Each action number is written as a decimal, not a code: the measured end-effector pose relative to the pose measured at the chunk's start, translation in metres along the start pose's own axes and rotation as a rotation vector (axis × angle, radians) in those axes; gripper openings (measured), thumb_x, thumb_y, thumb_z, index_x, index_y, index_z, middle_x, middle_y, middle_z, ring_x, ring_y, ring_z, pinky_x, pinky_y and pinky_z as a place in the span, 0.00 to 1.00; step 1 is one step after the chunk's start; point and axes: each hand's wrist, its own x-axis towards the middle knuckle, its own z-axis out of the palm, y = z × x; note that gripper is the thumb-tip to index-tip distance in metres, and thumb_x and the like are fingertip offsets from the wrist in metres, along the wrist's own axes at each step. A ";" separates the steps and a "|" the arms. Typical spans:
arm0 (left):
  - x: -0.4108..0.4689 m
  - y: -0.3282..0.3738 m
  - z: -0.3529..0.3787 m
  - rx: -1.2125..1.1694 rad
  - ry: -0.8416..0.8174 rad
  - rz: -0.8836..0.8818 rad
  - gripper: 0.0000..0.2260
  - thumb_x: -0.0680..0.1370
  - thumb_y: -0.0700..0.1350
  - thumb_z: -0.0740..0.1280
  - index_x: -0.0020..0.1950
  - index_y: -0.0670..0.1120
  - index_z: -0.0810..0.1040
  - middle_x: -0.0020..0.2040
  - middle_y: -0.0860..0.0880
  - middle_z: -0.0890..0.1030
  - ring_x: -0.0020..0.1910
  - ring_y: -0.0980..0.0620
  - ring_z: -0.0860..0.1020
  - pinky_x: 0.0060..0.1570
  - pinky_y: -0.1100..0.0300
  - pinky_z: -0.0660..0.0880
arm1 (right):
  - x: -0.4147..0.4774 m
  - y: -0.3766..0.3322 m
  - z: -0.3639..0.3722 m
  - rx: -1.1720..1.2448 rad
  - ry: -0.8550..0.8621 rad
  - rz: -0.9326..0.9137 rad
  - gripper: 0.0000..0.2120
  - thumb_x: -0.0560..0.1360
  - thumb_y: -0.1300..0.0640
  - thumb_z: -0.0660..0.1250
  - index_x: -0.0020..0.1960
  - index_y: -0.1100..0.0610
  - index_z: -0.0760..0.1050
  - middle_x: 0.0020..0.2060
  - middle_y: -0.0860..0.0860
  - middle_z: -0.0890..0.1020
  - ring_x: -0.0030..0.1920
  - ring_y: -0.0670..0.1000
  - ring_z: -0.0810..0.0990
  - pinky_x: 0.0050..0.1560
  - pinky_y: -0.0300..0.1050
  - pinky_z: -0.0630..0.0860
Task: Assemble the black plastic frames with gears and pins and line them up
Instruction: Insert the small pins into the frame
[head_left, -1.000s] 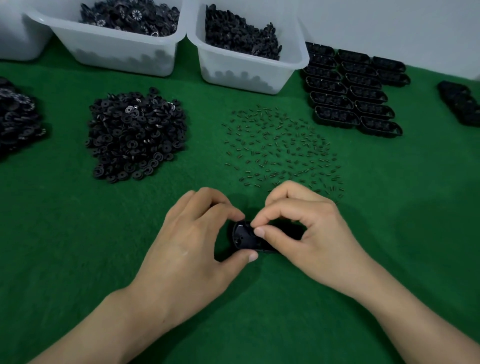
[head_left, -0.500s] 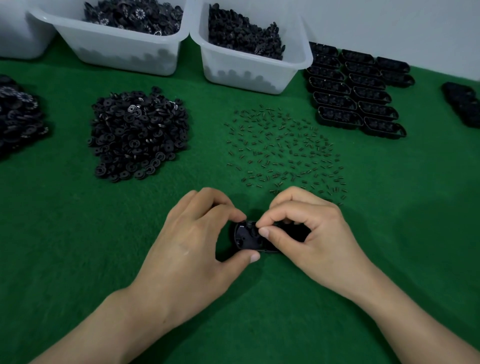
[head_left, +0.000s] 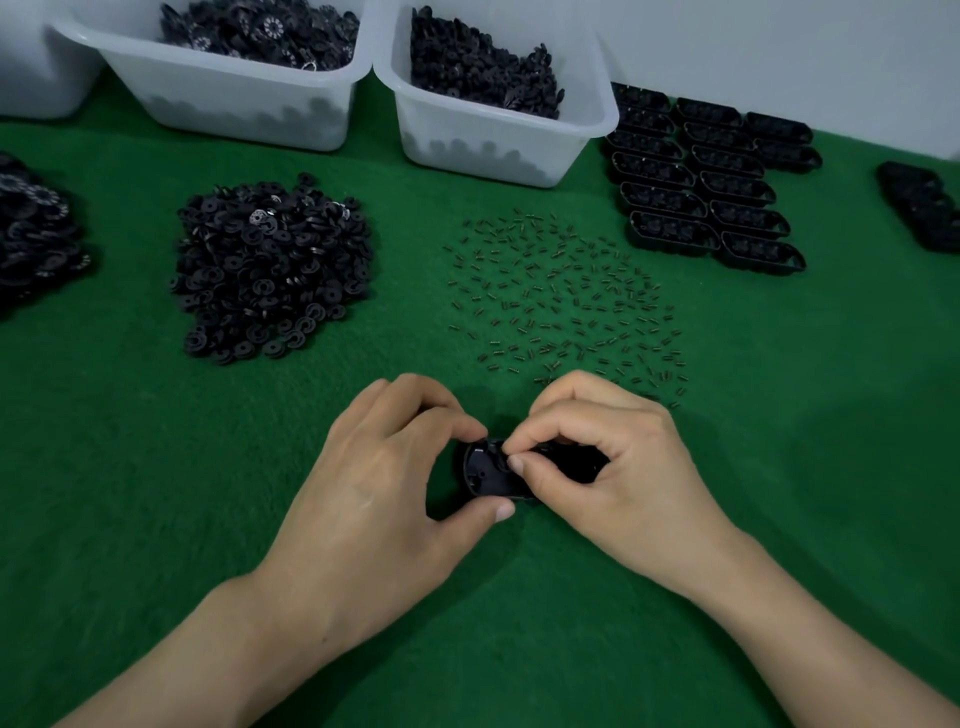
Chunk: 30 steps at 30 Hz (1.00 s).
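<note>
A black plastic frame (head_left: 485, 475) lies on the green felt in front of me, between both hands. My left hand (head_left: 379, 478) grips its left end between thumb and curled fingers. My right hand (head_left: 608, 467) covers the frame's right part, and its thumb and forefinger pinch together over the frame's middle; what they pinch is too small to make out. Small dark pins (head_left: 561, 301) lie scattered just beyond the hands. A heap of black gears (head_left: 270, 265) sits to the left of the pins. Lined-up frames (head_left: 706, 182) stand in rows at the back right.
Two white bins (head_left: 234, 109) (head_left: 498, 145) with black parts stand at the back. Another heap of gears (head_left: 31, 234) lies at the far left edge. More black frames (head_left: 924, 208) sit at the far right. A pale wall rises behind the felt.
The hands stay on the frame; my right thumb and forefinger have shifted slightly over its middle. The view has drifted a little.
</note>
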 end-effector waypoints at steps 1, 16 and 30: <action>0.000 0.000 0.000 -0.001 0.001 -0.001 0.19 0.65 0.58 0.69 0.49 0.48 0.79 0.48 0.56 0.73 0.48 0.56 0.71 0.52 0.65 0.65 | 0.000 -0.001 0.000 -0.013 0.003 -0.007 0.05 0.67 0.64 0.73 0.39 0.54 0.81 0.38 0.48 0.77 0.38 0.46 0.77 0.38 0.41 0.73; 0.000 0.000 -0.001 0.004 -0.002 0.005 0.19 0.66 0.59 0.67 0.50 0.48 0.79 0.48 0.56 0.73 0.48 0.56 0.70 0.52 0.64 0.65 | 0.037 0.003 -0.022 -0.439 -0.035 0.097 0.04 0.72 0.57 0.70 0.46 0.53 0.82 0.39 0.47 0.78 0.39 0.42 0.75 0.44 0.47 0.75; -0.002 -0.002 -0.001 -0.015 -0.002 0.005 0.18 0.66 0.59 0.67 0.49 0.48 0.79 0.48 0.56 0.73 0.48 0.58 0.69 0.52 0.66 0.64 | 0.005 0.000 -0.020 0.000 -0.061 0.110 0.08 0.67 0.64 0.73 0.37 0.51 0.80 0.35 0.46 0.78 0.37 0.46 0.74 0.38 0.32 0.67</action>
